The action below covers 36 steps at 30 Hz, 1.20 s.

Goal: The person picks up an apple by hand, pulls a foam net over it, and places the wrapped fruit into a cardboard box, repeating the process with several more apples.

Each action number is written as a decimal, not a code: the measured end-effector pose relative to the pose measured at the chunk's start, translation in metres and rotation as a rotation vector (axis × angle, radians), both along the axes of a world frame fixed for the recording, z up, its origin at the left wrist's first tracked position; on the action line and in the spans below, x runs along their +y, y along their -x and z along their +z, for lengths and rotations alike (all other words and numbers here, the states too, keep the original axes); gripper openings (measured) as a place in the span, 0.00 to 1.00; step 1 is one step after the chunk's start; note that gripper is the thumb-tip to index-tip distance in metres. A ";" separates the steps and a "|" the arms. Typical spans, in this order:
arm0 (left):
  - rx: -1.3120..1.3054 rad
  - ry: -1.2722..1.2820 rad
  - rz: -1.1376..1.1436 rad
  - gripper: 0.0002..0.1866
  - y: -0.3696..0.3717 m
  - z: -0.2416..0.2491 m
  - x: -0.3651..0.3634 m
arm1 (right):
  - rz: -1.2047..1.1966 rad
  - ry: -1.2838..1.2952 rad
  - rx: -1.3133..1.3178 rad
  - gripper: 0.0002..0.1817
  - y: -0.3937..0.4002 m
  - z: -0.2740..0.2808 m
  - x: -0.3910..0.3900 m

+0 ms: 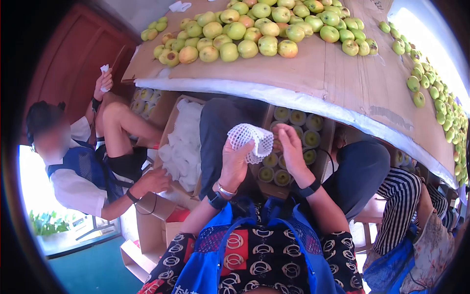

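Observation:
My left hand [234,164] is closed around a white foam net sleeve [247,139], held above my lap with its mouth turned to the right. Close against that mouth is my right hand [290,149], its fingers curled; whether they pinch the sleeve's edge or something else is hidden. Below and behind both hands, between my knees, stands a cardboard box of apples [312,138], several of them sitting in white foam nets. To the left of my knee, another carton holds a heap of white foam sleeves [182,144].
Over my knees juts a cardboard-covered table [303,81] bearing a large pile of green apples [235,32]. On the left sits a co-worker [78,171] holding a white sleeve up. Open cartons [155,220] stand between us. Another person's striped trousers [399,210] show at right.

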<state>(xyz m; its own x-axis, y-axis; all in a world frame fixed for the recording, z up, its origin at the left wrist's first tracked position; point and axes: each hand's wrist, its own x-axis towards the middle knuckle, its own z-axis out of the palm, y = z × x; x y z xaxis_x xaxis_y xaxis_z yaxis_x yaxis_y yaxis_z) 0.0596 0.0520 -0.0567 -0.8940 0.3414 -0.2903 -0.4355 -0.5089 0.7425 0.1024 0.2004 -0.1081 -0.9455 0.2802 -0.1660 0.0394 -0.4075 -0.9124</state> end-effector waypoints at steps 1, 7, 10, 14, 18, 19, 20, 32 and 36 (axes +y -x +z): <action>0.000 -0.001 0.002 0.22 -0.001 0.000 0.003 | -0.062 0.107 0.068 0.20 -0.002 0.008 0.004; 0.191 0.128 -0.050 0.27 -0.002 -0.010 0.012 | -0.058 -0.441 0.248 0.36 -0.013 0.040 -0.006; 0.163 0.149 -0.102 0.29 -0.006 -0.010 0.015 | -0.083 -0.325 0.174 0.24 -0.008 0.020 0.000; 0.142 0.294 -0.252 0.32 -0.003 -0.021 0.009 | -0.100 -0.027 0.163 0.16 -0.003 0.021 0.008; 0.102 0.214 -0.259 0.33 0.000 -0.024 0.010 | -0.115 0.216 0.086 0.16 -0.001 0.020 0.016; 0.110 0.207 -0.252 0.33 0.000 -0.022 0.010 | -0.108 0.209 0.094 0.16 -0.001 0.021 0.019; 0.121 0.200 -0.235 0.32 -0.001 -0.022 0.009 | -0.086 0.267 0.062 0.16 -0.001 0.020 0.021; 0.342 0.381 -0.523 0.32 0.000 -0.020 0.003 | -0.151 -0.538 0.052 0.12 0.006 0.020 0.020; 0.007 0.155 -0.480 0.36 0.010 -0.029 -0.002 | -0.213 -0.531 0.038 0.07 0.009 0.025 0.025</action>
